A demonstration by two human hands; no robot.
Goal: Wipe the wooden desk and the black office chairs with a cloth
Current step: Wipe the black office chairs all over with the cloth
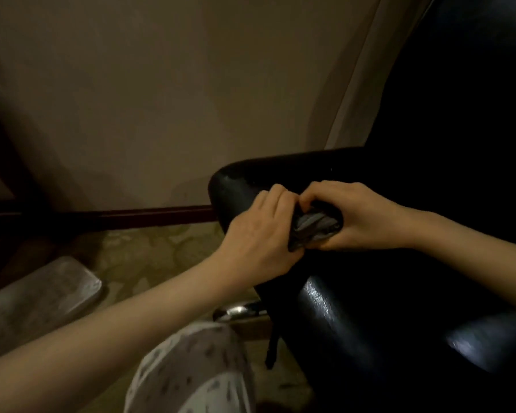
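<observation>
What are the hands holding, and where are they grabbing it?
A bunched dark cloth: the left hand grips its left end, the right hand its right end.

Chair is plain black and shiny, with whitish glare spots on the leather. Cloth looks dark grey with a few lighter grey stripes. Wall is flat beige, no pattern, and the skirting under it is dark reddish brown. Carpet is yellowish olive with a pale, blotchy, leaf-ish pattern. Trousers are white with little grey marks all over. Pad on the left is streaky silver-grey, and the metal bit under the chair is chrome.
</observation>
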